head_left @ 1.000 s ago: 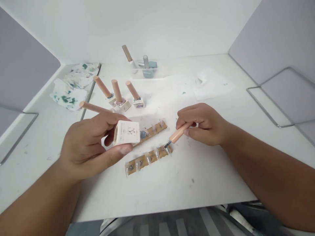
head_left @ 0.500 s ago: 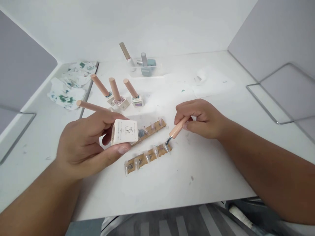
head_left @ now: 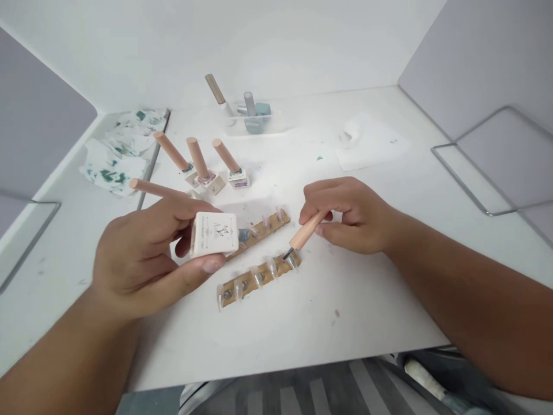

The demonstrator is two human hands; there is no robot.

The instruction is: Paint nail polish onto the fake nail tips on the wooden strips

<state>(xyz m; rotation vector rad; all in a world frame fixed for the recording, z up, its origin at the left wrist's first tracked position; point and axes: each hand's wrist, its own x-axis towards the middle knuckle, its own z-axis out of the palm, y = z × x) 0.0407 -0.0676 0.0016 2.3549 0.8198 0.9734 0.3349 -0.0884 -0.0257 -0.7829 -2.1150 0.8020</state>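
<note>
Head view: my left hand is clamped around a square cream nail polish bottle, lying on its side above the tabletop, its flat base with small dark print turned toward me. My right hand pinches the peach-coloured brush cap, fingers closed on it, with the dark brush tip touching the end clear nail tip on the near cardboard strip. That strip carries a row of clear nail tips; a second cardboard strip lies just behind, its left end hidden by the bottle. The bottle's neck is barely visible past its edge. My palm hides the bottle's far side. The print on its base is too small to read.
</note>
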